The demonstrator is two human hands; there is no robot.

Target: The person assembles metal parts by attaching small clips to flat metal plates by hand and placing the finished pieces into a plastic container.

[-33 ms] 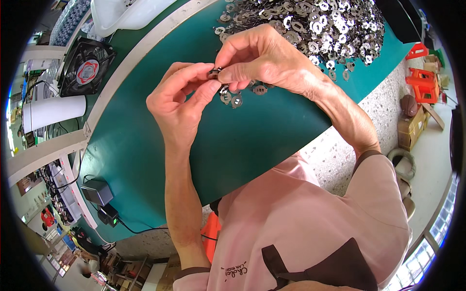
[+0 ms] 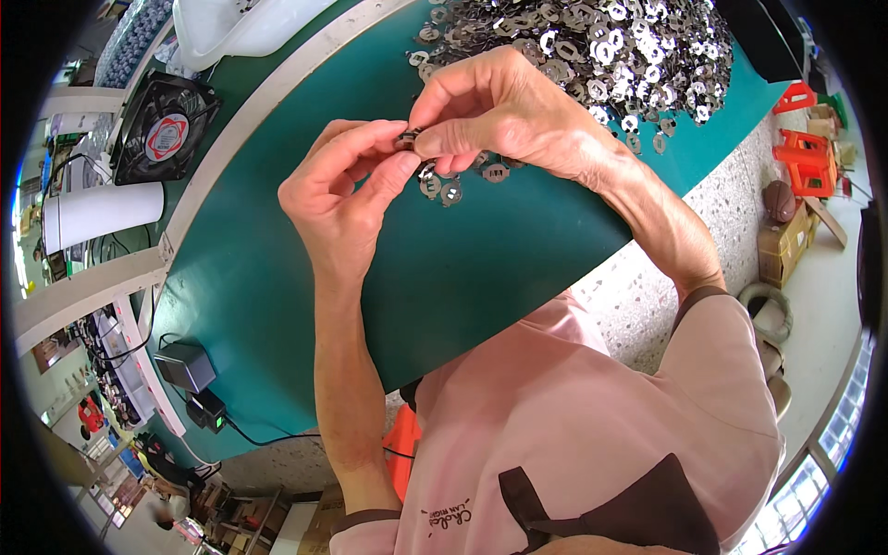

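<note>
The fingers (image 2: pixel 393 148) of the left hand (image 2: pixel 338 199) and those of the right hand (image 2: pixel 504 111) meet above the green surface (image 2: pixel 444 268), all pinched together on one small dark metal part (image 2: pixel 408 139). The left thumb and forefinger close on it from the left, the right thumb and forefinger from the right, so both hands grip the same piece and neither is open. The part is mostly hidden between the fingertips; its exact shape cannot be told.

Just beneath the hands, a few loose metal pieces (image 2: pixel 450 185) lie flat on the surface, near its middle and apart from the main heap. Behind the right hand, toward the far right corner of the surface, a large pile of shiny metal stampings (image 2: pixel 638 46) spreads out, thin pieces with cut-out centres heaped over one another.

Along the far left edge of the surface runs a pale strip (image 2: pixel 277 97). Beyond it stand a black square fan (image 2: pixel 165 113), a white cylinder (image 2: pixel 102 213) lying on its side, and a white plastic tub (image 2: pixel 240 28). Off the near left corner sits a black power adapter (image 2: pixel 185 365) with a cable trailing from it. To the right, past the surface's edge, orange plastic stools (image 2: pixel 807 153) and a cardboard box (image 2: pixel 782 245) stand on the speckled floor (image 2: pixel 638 287).
</note>
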